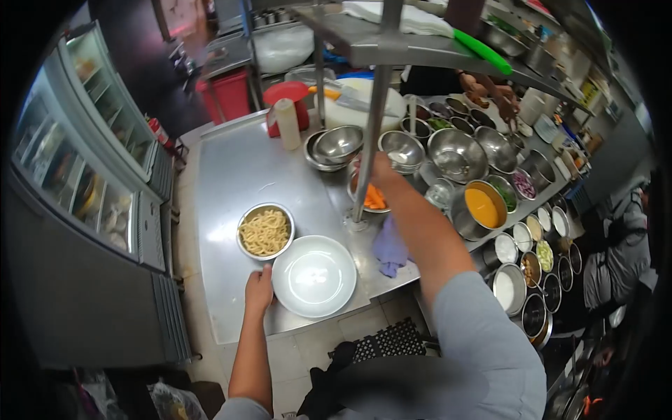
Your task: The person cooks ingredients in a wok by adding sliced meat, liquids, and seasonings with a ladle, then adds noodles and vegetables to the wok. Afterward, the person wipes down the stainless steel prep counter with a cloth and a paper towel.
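A round white plate [314, 276] lies near the front edge of the steel table, with nothing on it. My left hand [259, 288] is closed at its left rim, thumb up, just below a steel bowl [291, 236] of thick pale noodles [265, 233]. My right hand [376, 170] reaches forward past the shelf post to a steel bowl [352, 189] holding orange strips that look like carrot [376, 199]. The post and my forearm hide most of its fingers, and I cannot tell whether they grip anything.
The shelf post [369, 147] rises between my arms. A purple cloth [392, 246] lies right of it. Nested steel bowls [339, 144], a squeeze bottle [286, 124] and a pot of orange liquid [485, 206] stand around. Another person's hands [490, 91] show across the counter.
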Motion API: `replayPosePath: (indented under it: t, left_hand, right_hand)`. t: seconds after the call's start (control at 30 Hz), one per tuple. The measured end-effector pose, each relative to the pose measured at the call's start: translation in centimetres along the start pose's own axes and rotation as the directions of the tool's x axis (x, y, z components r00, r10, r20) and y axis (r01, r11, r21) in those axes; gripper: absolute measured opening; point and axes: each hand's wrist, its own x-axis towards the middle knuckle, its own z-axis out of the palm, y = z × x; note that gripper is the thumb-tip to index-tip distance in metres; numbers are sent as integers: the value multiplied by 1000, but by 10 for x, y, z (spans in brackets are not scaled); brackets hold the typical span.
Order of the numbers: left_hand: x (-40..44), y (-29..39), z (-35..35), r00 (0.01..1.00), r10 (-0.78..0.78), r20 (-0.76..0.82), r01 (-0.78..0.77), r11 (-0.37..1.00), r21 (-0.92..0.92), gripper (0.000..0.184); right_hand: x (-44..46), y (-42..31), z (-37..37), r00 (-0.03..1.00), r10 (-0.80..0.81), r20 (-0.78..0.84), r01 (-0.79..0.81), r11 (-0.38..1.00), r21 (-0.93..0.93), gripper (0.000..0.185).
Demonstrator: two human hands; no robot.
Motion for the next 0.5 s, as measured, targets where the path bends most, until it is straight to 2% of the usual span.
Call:
replayPosePath:
  t: [0.07,0.1,0.13,0.17,0.2,0.23,0.27,0.3,0.33,0.37,0.4,0.47,0.5]
  left_hand:
    - [55,-38,6,952,171,-254,-202,974,-103,45]
    - [50,-10,5,978,88,-191,-136,957,-256,41]
    - [43,20,4,993,15,-114,-59,915,-398,36]
    - [54,24,2,998,-23,-58,-7,887,-461,27]
    - [65,29,-2,998,-18,-59,-11,889,-459,27]
    - [73,33,-8,991,47,-129,-108,846,-522,25]
    - [77,36,-11,974,106,-202,-205,792,-575,23]
    - [76,38,-11,972,79,-222,-194,803,-563,22]
    - [62,48,-24,924,269,-271,-374,780,-502,19]
    - [59,55,-29,906,317,-279,-412,811,-416,19]
    - [56,62,-26,891,370,-263,-443,836,-324,19]
    - [-17,108,-33,795,589,-146,-607,768,-206,23]
    - [-15,113,-18,790,608,-78,-610,767,-199,25]
  right_hand:
    - [-46,-24,-1,998,37,-47,-31,993,118,15]
    - [-66,-30,-11,995,42,-93,-26,985,169,12]
    - [-83,-21,-21,996,50,-70,-27,956,293,12]
    - [-104,-7,-32,998,54,-45,-31,911,412,14]
    - [-148,1,-46,991,135,10,-129,915,383,17]
    - [-195,3,-59,974,217,63,-225,910,349,22]
    - [-214,9,-71,972,211,100,-232,906,354,24]
    - [-231,14,-82,969,204,137,-240,902,358,27]
    - [-272,4,-90,977,211,20,-211,961,180,27]
    - [-315,-12,-98,975,193,-112,-195,981,-1,28]
    - [-340,-11,-104,969,196,-147,-196,980,17,28]
    - [-383,-10,-117,955,-212,-209,183,972,-148,33]
    - [-409,-23,-115,920,-326,-216,286,937,-200,38]
